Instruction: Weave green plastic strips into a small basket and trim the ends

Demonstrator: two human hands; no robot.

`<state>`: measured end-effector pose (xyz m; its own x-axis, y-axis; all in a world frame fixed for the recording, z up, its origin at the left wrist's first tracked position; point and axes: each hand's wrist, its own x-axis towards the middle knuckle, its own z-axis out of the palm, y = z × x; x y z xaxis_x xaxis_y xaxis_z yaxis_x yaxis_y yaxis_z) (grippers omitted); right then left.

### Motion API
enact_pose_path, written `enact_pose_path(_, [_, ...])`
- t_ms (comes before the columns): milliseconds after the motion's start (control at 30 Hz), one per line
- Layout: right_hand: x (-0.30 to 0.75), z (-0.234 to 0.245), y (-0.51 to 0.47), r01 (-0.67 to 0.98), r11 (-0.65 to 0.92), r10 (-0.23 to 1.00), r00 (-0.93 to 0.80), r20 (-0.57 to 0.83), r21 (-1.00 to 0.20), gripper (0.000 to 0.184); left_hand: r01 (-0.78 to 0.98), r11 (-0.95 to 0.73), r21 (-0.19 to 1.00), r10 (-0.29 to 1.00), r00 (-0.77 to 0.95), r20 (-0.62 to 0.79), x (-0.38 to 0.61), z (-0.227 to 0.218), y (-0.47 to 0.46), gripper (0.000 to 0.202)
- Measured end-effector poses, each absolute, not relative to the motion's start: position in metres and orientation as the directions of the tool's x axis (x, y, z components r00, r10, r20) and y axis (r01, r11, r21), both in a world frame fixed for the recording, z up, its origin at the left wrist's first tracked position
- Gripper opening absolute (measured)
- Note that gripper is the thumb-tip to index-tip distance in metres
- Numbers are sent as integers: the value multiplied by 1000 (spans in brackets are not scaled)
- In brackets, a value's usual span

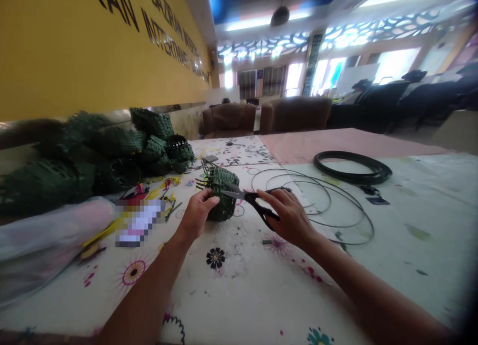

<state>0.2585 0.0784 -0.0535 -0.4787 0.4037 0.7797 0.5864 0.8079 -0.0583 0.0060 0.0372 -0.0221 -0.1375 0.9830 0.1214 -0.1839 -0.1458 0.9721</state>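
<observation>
My left hand (199, 211) grips a small dark green woven basket (223, 205) by its left side, thumb on the near face. Loose strip ends stick out from the basket's upper left. In my right hand (289, 213) is a pair of scissors (257, 204) with black handles, fingers through the loops. Its blades are parted and point left, lying against the basket's upper right part. Whether a strip lies between the blades I cannot tell. The basket is tilted on its side above the flowered tablecloth (239, 285).
Several green woven baskets (123, 146) are piled at the back left, beside yellow scraps and a plastic bag (56, 235). Loose loops of thin cord (362, 210) and a thick dark coil (353, 168) lie on the right. Brown chairs (295, 115) stand beyond the table.
</observation>
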Motion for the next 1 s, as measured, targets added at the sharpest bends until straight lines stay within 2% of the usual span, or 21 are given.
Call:
enact_pose_path(133, [257, -55, 78, 521, 834, 461, -475, 750, -182, 60, -192, -157, 969, 980, -148, 130, 7, -21, 37, 28])
enact_pose_path(233, [254, -60, 78, 555, 816, 461, -459, 759, -161, 59, -216, -141, 966, 981, -164, 106, 8, -19, 37, 31])
enact_pose_path(300, [251, -63, 77, 542, 818, 469, -438, 767, -190, 59, -219, -135, 966, 980, -172, 98, 8, -19, 37, 32])
enact_pose_path(433, [244, -69, 77, 414, 826, 546, -418, 726, -383, 57, -213, -137, 967, 978, -186, 98, 6, -18, 38, 34])
enact_pose_path(533, [240, -72, 78, 347, 815, 577, -405, 710, -464, 54, -215, -122, 969, 979, -186, 82, 4, -18, 37, 33])
enact_pose_path(1000, [245, -72, 84, 176, 723, 661, -459, 594, -668, 51, -231, -117, 966, 982, -170, 78, 7, -17, 38, 37])
